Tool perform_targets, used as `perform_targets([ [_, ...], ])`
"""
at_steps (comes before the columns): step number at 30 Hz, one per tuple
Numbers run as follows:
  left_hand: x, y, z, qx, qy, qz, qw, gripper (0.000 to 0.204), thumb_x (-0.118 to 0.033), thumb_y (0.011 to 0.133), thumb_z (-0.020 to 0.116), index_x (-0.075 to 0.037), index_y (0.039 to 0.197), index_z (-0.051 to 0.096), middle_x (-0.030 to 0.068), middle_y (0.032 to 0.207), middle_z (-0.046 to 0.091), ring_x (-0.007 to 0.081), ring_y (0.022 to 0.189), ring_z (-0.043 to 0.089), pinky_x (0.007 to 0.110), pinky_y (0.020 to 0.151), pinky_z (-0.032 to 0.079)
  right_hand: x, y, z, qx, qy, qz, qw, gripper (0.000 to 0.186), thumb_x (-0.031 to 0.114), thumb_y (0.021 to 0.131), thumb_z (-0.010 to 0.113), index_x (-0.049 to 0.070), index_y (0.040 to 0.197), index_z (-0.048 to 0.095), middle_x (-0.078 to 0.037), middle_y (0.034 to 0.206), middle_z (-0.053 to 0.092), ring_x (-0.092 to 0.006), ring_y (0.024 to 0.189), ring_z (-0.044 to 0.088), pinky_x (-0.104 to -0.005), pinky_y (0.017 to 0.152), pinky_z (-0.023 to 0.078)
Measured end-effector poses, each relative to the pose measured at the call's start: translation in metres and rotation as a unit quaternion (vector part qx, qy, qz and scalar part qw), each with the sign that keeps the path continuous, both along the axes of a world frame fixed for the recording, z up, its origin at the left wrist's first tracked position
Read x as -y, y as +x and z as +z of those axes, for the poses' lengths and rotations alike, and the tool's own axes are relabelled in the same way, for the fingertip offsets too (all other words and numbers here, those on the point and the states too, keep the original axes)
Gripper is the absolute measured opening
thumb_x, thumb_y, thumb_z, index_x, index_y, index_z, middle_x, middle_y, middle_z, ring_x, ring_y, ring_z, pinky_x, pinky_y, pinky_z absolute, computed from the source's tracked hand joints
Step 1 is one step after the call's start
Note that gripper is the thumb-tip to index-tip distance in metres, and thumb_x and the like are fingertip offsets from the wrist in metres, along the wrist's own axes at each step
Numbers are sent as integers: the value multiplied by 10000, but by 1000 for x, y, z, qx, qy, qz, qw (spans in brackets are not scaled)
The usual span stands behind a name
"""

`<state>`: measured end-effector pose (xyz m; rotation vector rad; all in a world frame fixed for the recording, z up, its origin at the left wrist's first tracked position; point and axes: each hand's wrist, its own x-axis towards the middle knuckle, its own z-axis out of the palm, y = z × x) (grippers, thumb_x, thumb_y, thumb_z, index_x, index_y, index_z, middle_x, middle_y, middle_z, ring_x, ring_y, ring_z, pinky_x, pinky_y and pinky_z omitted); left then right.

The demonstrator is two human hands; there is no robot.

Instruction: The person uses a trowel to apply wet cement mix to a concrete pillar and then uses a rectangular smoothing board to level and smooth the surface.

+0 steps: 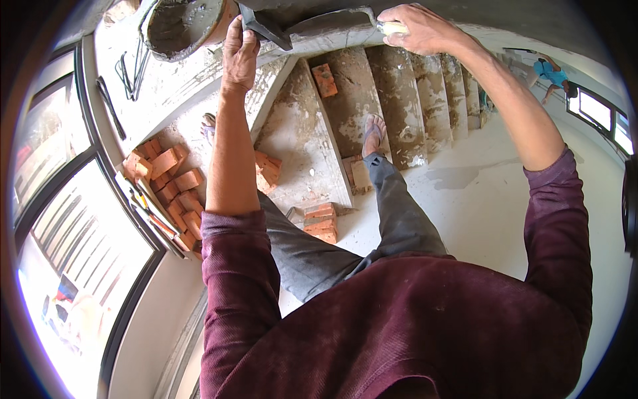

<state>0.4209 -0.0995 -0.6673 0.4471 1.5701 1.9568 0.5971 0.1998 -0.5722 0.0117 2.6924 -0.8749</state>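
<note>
My left hand (240, 56) is raised at the top, its fingers closed on a dark grey angular tool (267, 30) whose exact kind I cannot make out. Just left of it stands a bucket (219, 25) with wet grey mortar (179, 28) inside. My right hand (420, 30) grips the pale yellow handle (393, 28) of what looks like a trowel. Its thin blade (332, 21) reaches left, against the grey surface along the top edge. A gap separates the two hands.
Below my hands, mortar-stained steps (395, 100) descend rightward; my bare foot (374, 133) stands on one. A loose brick (324, 80) lies on a step. Bricks (173, 179) are heaped by the window at left, with more (320, 223) between my legs. Far right is another person (548, 70).
</note>
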Motion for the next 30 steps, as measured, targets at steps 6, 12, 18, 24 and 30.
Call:
perform_targets([
  [6, -3, -2, 1, 2, 3, 2, 1000, 372, -100, 1024, 465, -117, 1395, 433, -47, 1086, 541, 40, 861, 460, 210, 806, 417, -2, 2, 33, 13, 1, 7, 1000, 270, 223, 792, 656, 12, 960, 657, -222, 869, 675, -402, 854, 655, -449, 735, 505],
  [12, 1, -2, 0, 1, -9, -3, 1000, 372, -96, 1027, 453, -124, 1398, 429, -49, 1071, 546, 44, 820, 435, 210, 768, 404, -11, 34, 67, -23, 49, -9, 999, 418, 237, 865, 648, 21, 1218, 594, -205, 1116, 643, -335, 1062, 614, -412, 924, 464],
  [18, -5, 2, 8, 4, -23, -11, 1000, 366, -102, 1034, 433, -134, 1399, 424, -51, 1014, 537, 52, 756, 396, 226, 783, 402, 3, 86, -12, -54, 65, -36, 996, 405, 93, 871, 574, -36, 1255, 569, -233, 992, 677, -293, 856, 682, -416, 801, 562],
  [24, -1, 1, 11, 36, -24, -28, 999, 445, -126, 1013, 497, -157, 1441, 377, 9, 1409, 452, 194, 1308, 420, 415, 1129, 306, 18, 50, -44, -24, 140, -12, 990, 446, 50, 830, 571, -27, 1269, 551, -228, 919, 680, -291, 819, 684, -449, 772, 567],
  [30, 0, -2, 7, 29, -17, -28, 999, 399, -150, 1022, 496, -157, 1410, 405, -18, 1286, 515, 125, 1153, 478, 334, 1049, 365, -4, 49, -9, -120, 96, -5, 988, 459, 287, 914, 618, 13, 1272, 531, -202, 1130, 653, -371, 1059, 622, -442, 944, 482],
])
